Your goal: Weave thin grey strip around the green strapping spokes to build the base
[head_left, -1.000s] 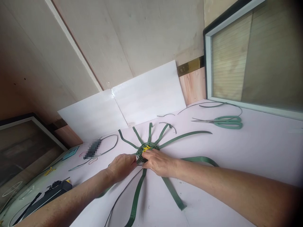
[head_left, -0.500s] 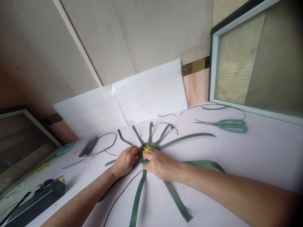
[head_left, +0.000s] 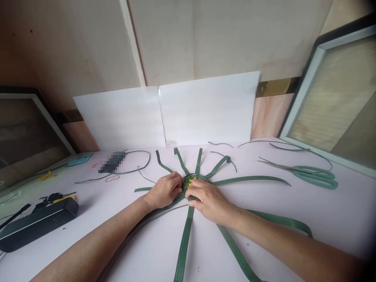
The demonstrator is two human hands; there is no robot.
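A round woven piece of green strips [head_left: 195, 176] lies on the pale table, with several flat green straps [head_left: 184, 243] spreading from it like spokes. Bits of yellow show at its centre. My left hand [head_left: 168, 190] grips the woven rim at the left, fingers closed. From the right, my right hand [head_left: 210, 199] pinches the near side of the coil, its fingertips by the yellow bits. A thin green strand [head_left: 173, 210] runs from the coil toward the near left, passing under my left forearm. Both hands hide part of the rim.
Green-handled scissors [head_left: 314, 175] lie at the right, blades partly apart. Loose thin strands [head_left: 223, 154] are scattered at the back. At left are a black box [head_left: 41, 225] with tools on it, a blurred dark item [head_left: 113, 162] and a rubber band [head_left: 112, 178]. White boards [head_left: 205, 109] lean behind.
The camera view has levelled and swung, so the scene sits differently in the picture. Both hands stay on the woven coil with little visible change in their hold.
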